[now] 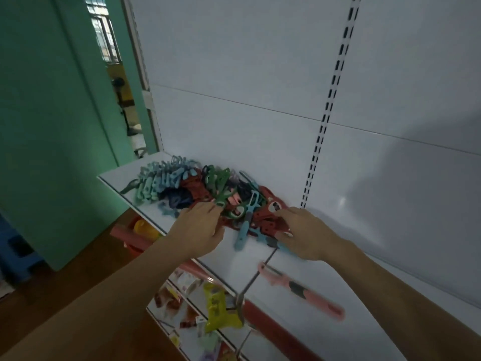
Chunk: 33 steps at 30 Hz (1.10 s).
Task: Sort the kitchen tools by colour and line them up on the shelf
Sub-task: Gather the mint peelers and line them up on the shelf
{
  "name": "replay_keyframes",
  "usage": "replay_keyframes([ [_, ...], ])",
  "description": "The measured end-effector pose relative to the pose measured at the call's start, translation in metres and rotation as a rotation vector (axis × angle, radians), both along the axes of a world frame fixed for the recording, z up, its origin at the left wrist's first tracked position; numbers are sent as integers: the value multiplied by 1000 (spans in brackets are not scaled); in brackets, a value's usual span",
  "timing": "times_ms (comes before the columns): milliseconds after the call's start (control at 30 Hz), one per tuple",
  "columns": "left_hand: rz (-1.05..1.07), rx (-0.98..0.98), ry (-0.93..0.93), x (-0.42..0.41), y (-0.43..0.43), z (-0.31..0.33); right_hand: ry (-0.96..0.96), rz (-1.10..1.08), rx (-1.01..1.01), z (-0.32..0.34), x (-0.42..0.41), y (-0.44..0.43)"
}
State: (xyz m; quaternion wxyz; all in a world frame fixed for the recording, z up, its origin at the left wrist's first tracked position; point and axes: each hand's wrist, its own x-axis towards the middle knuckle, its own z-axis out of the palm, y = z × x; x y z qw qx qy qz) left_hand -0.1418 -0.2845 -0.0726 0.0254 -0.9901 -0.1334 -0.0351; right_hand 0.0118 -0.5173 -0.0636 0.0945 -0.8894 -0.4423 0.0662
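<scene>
A heap of kitchen tools (197, 186) in light blue, green, red, dark blue and pink lies on the white shelf (338, 290). My left hand (200, 230) reaches into the heap's front edge and its fingertips touch a green tool (221, 196). My right hand (304, 233) lies on the red tools (270, 212) at the heap's right end, fingers curled over them. A light blue peeler (243, 234) points toward me between the two hands. A pink peeler (302, 290) lies alone on the shelf, nearer to me and to the right.
The shelf's white back panel (260, 74) has a slotted upright (325, 118). Lower shelves (197, 308) hold packaged goods, with a yellow packet (218, 311) hanging in front. A green wall (52, 126) stands to the left, and a wooden floor (65, 295) lies below.
</scene>
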Motion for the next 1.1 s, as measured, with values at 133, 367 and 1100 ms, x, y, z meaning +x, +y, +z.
replay_keyframes([
  [133,5,-30,63,31,41,-6,13,-27,53,-15,20,30],
  [367,-25,-143,31,87,83,-13,-60,-91,114,-34,50,60],
  [1100,-610,-396,-63,180,223,31,-27,-437,337,-25,0,185],
])
